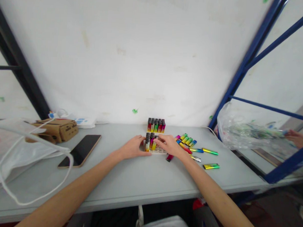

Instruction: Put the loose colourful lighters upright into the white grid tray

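Head view: gripping pale slotted tray (160, 151) with left hand (133, 147); pinching slim yellow lighter (153, 146) with right hand (169, 144). Apparently seating it; likely press down next.

- Looks forward and down from head height, above the desk (132, 180).
- Faces the white wall (154, 59) across the upper half.
- Stands well back from left hand (133, 147) and right hand (170, 145), mid-frame.
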A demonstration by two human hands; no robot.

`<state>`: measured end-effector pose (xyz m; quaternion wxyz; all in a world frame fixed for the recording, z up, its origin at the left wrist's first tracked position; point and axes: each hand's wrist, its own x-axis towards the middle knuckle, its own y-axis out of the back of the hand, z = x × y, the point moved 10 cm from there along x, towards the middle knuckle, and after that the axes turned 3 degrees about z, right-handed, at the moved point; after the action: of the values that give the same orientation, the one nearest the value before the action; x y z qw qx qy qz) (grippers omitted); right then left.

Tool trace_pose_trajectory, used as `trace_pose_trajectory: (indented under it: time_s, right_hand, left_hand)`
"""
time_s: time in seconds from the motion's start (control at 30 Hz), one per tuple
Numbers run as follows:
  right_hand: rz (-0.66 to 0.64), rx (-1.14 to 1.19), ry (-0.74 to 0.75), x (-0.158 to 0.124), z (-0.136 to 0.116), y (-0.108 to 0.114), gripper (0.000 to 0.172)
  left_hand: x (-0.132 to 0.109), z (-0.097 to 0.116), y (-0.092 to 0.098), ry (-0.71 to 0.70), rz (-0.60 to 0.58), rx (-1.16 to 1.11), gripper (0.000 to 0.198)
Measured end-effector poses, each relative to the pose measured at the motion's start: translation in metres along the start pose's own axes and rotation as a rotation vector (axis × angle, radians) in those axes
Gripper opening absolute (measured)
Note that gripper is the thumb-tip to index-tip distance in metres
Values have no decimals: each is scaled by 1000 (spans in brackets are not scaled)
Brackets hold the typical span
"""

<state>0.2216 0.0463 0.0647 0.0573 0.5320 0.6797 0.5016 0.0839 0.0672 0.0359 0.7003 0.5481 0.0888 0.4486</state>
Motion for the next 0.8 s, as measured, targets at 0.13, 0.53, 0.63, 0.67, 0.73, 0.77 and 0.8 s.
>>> trace_pose_trajectory:
  time_s: [0.13,0.53,0.63,0.67,0.73,0.77,0.8]
  right_hand:
    - [-75,25,12,-1,-3,-5,38]
    - [-180,-122,-17,-3,5,-10,43]
    - [-52,-253,-127,-4,29,20,45]
    - [1,-323,-193,-6,41,33,43]
    - [86,-457,-335,-12,65,53,36]
    - [111,-511,-403,-16,76,61,33]
    - [124,-556,-468,-20,86,66,32]
  left_hand:
    - [0,-1,-1,10,-4,10,59]
    - [0,1,1,5,-20,0,57]
    - [0,3,2,4,-24,-20,57]
    - [0,3,2,5,-25,-25,57]
    - [0,2,2,8,-25,-30,58]
    - [0,2,2,11,-26,-28,58]
    - [1,1,2,14,-26,-25,59]
